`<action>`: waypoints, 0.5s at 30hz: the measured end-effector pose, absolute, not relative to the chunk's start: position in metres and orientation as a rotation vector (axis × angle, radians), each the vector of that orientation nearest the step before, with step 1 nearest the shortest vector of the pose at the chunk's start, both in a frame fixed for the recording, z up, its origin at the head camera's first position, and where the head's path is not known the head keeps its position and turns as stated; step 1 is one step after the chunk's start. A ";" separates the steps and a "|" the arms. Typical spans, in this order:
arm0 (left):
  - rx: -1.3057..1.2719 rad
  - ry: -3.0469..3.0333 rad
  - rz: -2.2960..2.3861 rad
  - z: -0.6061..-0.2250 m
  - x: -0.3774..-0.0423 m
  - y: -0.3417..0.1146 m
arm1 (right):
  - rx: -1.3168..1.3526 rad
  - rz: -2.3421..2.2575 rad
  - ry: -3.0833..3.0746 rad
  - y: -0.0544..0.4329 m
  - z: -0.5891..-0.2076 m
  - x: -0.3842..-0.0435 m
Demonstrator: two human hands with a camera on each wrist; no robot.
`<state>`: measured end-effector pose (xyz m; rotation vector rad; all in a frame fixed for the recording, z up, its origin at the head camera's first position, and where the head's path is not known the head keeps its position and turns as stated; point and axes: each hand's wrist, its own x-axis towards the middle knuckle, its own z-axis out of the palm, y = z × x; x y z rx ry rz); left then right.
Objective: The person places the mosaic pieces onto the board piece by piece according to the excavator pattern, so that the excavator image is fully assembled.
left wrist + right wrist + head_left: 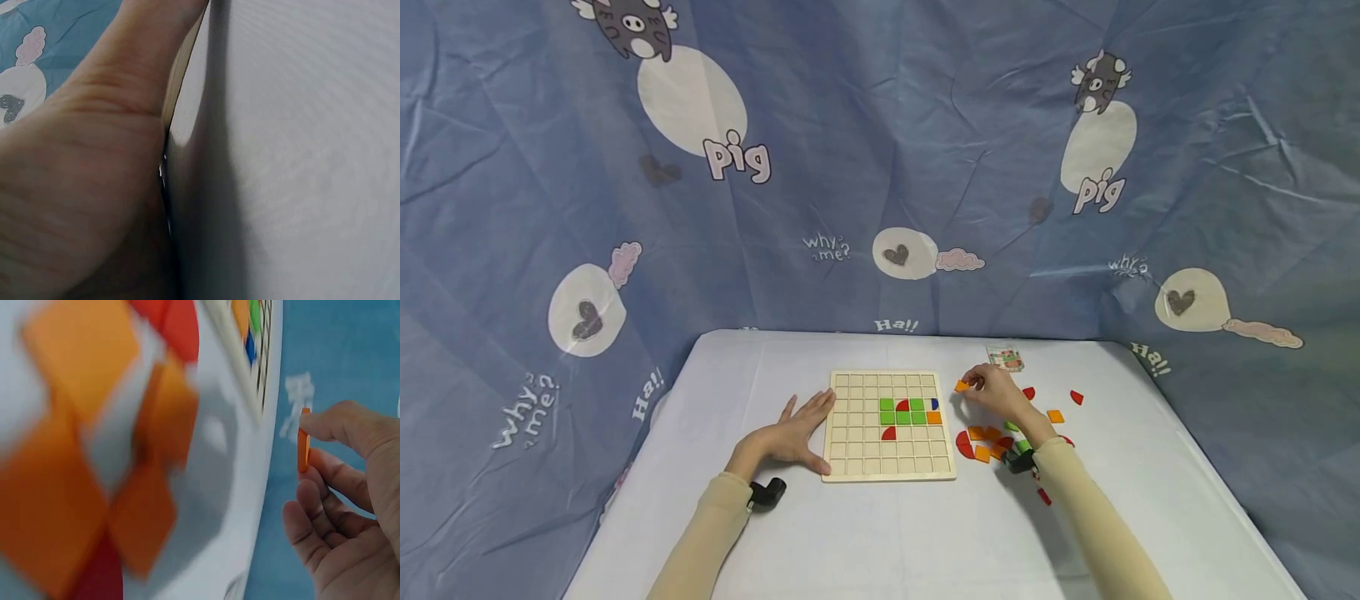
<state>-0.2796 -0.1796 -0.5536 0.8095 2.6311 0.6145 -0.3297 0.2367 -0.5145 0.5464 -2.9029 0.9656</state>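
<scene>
My right hand (995,392) pinches an orange square tile (962,386) between thumb and fingertips, just off the right edge of the wooden grid board (854,471). In the right wrist view the same orange tile (304,440) appears edge-on. Fingers spread, my left hand (793,433) rests against the board's left edge. On the board sit several green squares (903,418), red quarter-circle tiles (889,433), an orange square (933,417) and a small blue piece (935,404). The left wrist view shows mostly the hand's heel (81,187) and the white tabletop.
Loose orange tiles (982,454), red pieces (964,445) and green ones lie in a pile right of the board, partly under my right forearm. A printed card (1005,358) lies behind my right hand. A blue patterned cloth (820,192) hangs behind the white table (760,367).
</scene>
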 end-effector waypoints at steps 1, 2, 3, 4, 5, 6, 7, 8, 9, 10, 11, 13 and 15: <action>0.807 2.630 0.607 -0.554 -0.279 -0.180 | 0.575 0.962 -2.904 0.230 -0.514 -0.326; 0.807 2.631 0.602 -0.554 -0.279 -0.179 | 0.609 0.957 -2.906 0.224 -0.515 -0.322; 0.808 2.630 0.599 -0.554 -0.279 -0.179 | 0.642 0.957 -2.911 0.218 -0.515 -0.318; 0.810 2.631 0.595 -0.554 -0.279 -0.179 | 0.682 0.954 -2.913 0.212 -0.516 -0.314; 0.812 2.632 0.590 -0.554 -0.279 -0.179 | 0.723 0.957 -2.916 0.206 -0.517 -0.310; 0.815 2.633 0.586 -0.553 -0.279 -0.179 | 0.762 0.961 -2.920 0.199 -0.518 -0.306; 0.815 2.631 0.589 -0.553 -0.279 -0.179 | 0.801 0.956 -2.924 0.193 -0.519 -0.303; 0.817 2.633 0.595 -0.552 -0.279 -0.179 | 0.842 0.954 -2.925 0.187 -0.521 -0.299; 0.818 2.633 0.598 -0.551 -0.279 -0.179 | 0.876 0.953 -2.929 0.182 -0.522 -0.296; 0.818 2.633 0.601 -0.550 -0.279 -0.179 | 0.908 0.949 -2.932 0.177 -0.524 -0.294; 0.817 2.632 0.605 -0.550 -0.278 -0.179 | 0.935 0.944 -2.935 0.172 -0.525 -0.291; 0.814 2.631 0.610 -0.549 -0.278 -0.179 | 0.964 0.927 -2.952 0.163 -0.528 -0.288; 0.810 2.629 0.601 -0.550 -0.278 -0.179 | 0.988 0.925 -2.965 0.157 -0.531 -0.286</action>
